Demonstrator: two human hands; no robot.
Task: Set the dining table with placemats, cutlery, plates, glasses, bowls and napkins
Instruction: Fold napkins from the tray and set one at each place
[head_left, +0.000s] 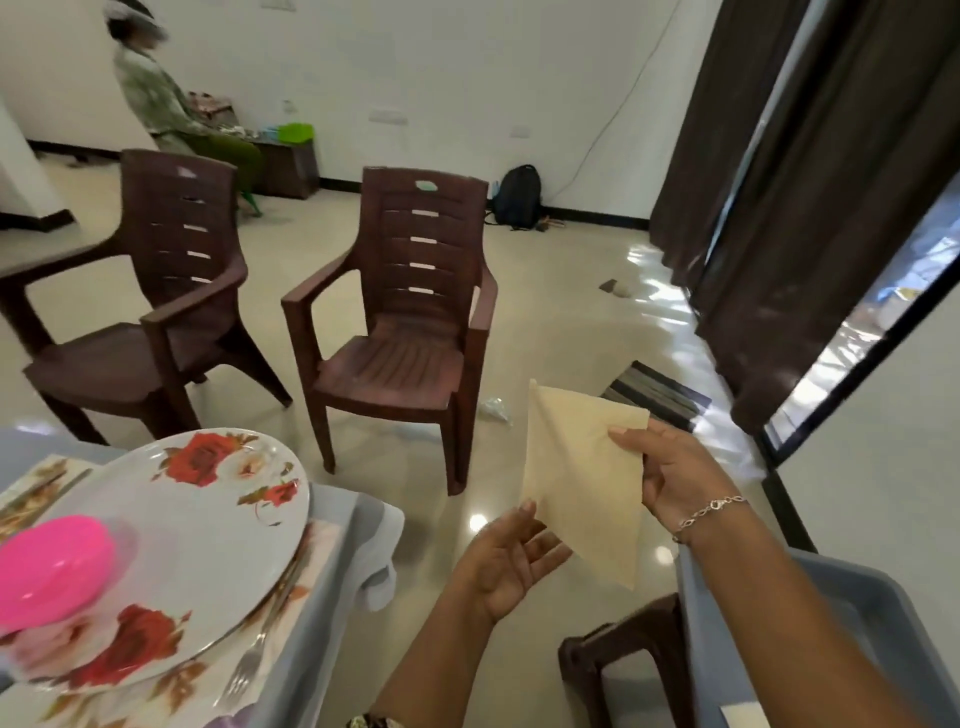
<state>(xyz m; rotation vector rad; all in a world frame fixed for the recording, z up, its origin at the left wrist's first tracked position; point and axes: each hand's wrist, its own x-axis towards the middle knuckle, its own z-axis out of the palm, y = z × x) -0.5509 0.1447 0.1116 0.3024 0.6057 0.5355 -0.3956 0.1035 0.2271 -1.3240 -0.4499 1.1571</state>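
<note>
The napkin (582, 478) is up in the air in front of me, over the floor between the table and the tub, folded into a rough triangle with its long point hanging down. It is thin, cream and soft, so I judge it weighs next to nothing and will flop or unfold wherever it is not supported. It is neither slippery nor fragile, though a careless grab would crease it. The best hold is at the folded corners, where the layers stack and a light pinch keeps the fold together.

My right hand (670, 467) pinches the upper right corner, thumb on the near face and fingers behind. My left hand (511, 561) is open, palm up, its fingertips touching the lower left edge and gripping nothing.

To my left, on the table's grey cloth (353, 525), a patterned placemat (322, 551) lies under a rose-printed plate (208, 519), which carries a pink bowl (52, 566). A fork (249, 660) lies on the placemat just beside the plate's near rim. I see no napkin at this setting, so I judge this one belongs there.

A grey tub (857, 597) sits under my right forearm, and two brown plastic chairs (410, 312) stand beyond
</note>
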